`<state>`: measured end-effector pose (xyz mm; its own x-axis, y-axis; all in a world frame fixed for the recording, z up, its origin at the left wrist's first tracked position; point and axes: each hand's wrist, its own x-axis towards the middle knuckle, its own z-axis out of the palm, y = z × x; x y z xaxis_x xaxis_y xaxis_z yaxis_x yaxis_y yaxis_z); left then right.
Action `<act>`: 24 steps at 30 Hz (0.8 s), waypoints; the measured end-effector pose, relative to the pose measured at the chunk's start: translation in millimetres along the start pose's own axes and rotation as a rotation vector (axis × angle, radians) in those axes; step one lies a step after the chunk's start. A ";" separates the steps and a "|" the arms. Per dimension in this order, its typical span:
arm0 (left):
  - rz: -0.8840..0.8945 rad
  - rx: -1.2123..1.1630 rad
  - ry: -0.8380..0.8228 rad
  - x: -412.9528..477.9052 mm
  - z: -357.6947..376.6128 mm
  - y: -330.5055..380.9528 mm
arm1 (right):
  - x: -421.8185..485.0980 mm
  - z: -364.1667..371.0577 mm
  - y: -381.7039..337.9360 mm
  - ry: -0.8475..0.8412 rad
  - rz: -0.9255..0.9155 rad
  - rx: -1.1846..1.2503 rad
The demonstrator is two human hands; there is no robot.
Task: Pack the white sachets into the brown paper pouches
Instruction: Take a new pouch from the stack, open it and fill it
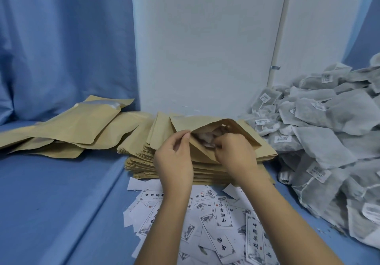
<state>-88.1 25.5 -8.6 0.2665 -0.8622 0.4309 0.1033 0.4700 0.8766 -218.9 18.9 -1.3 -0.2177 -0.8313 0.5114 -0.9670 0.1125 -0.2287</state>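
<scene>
A brown paper pouch (242, 134) lies open-mouthed on top of a stack of flat pouches (205, 172). My left hand (174, 158) pinches the pouch's near lip at its left edge. My right hand (234, 153) has its fingertips inside the mouth, curled on a white sachet (205, 137) that shows partly within the pouch. A large heap of white sachets (333, 133) with small labels and strings lies on the right.
More brown pouches (78, 127) are spread loosely at the left on the blue cloth (51, 203). Several white printed labels (222, 223) are scattered in front of the stack, under my forearms. A white wall and blue curtain stand behind.
</scene>
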 end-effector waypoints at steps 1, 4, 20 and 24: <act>-0.012 -0.013 0.001 0.6 -0.2 -0.1 | -7.0 1.7 1.2 0.047 -0.034 0.010; -0.059 -0.077 0.001 2.0 0.3 -2.3 | -32.9 9.4 -2.7 0.313 -0.072 0.282; -0.495 -0.128 -0.064 -3.2 5.7 3.9 | -41.4 21.7 -70.6 -0.109 0.755 1.733; -0.647 -0.077 -0.249 -3.4 0.6 5.9 | -39.6 22.3 -63.0 -0.032 0.797 1.617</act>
<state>-89.0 31.1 -4.8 -0.0987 -0.9867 -0.1289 0.2369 -0.1491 0.9600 -146.3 32.5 -25.6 -0.4953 -0.8599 -0.1239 0.4348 -0.1219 -0.8922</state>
